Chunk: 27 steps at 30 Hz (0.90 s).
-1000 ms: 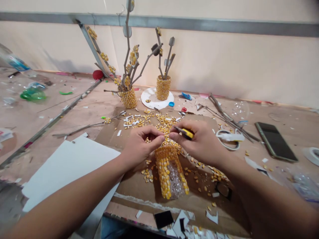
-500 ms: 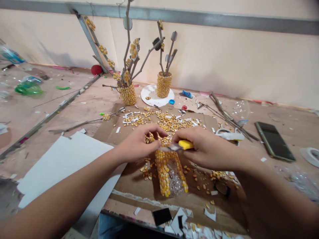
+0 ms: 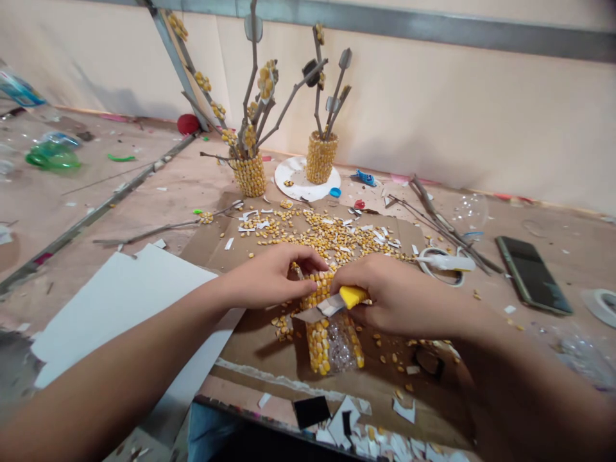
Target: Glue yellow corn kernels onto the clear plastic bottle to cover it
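Note:
A clear plastic cylinder partly covered with corn kernels (image 3: 318, 350) lies on its side on brown cardboard, a bare see-through strip facing up. My left hand (image 3: 272, 273) curls its fingers and thumb round the far part of the cylinder. My right hand (image 3: 385, 292) is closed round the yellow handle of a box cutter (image 3: 353, 296). Its blade points left across the cylinder, just below my left thumb. Whether the blade touches the kernels I cannot tell. Loose corn kernels (image 3: 332, 234) and white scraps are spread beyond both hands.
Two kernel-covered pots with twigs, the left pot (image 3: 249, 176) and the right pot (image 3: 321, 157), stand at the back. White sheets (image 3: 129, 308) lie on the left. A phone (image 3: 532, 273), a tape roll (image 3: 604, 305) and a white glue bottle (image 3: 450, 262) are on the right.
The box cutter's blade has come down and toward me, now showing long and tilted over the cylinder. My left hand stays at its far part. The view has shifted slightly.

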Each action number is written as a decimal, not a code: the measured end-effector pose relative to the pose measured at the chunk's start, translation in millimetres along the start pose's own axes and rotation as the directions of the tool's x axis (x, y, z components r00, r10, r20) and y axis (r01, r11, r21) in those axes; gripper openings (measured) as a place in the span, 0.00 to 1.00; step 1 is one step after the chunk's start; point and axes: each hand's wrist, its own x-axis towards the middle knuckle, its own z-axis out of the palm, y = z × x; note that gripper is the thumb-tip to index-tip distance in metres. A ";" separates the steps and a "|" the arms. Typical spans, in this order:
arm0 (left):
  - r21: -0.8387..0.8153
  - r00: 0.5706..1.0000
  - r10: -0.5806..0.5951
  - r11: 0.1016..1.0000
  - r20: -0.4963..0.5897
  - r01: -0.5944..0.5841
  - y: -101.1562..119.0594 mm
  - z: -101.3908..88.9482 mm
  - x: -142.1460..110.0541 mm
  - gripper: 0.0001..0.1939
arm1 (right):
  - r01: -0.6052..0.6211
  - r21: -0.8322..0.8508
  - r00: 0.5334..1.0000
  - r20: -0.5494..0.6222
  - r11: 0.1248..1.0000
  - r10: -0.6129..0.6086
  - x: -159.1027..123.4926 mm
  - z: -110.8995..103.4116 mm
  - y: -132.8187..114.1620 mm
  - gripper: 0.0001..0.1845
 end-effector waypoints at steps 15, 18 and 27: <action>-0.076 0.999 -0.016 0.997 0.047 0.020 1.8 -0.1 0.0 0.11 | -0.137 0.131 0.980 -0.124 0.982 0.154 4.3 5.5 3.0 0.12; -0.078 0.998 -0.025 0.997 0.051 0.029 1.4 0.4 0.0 0.11 | -0.137 0.134 0.980 -0.123 0.981 0.154 4.6 5.0 2.1 0.12; -0.121 0.997 -0.040 0.991 0.068 0.048 -3.6 2.9 -0.1 0.13 | -0.139 0.154 0.979 -0.128 0.978 0.159 2.9 3.7 1.2 0.11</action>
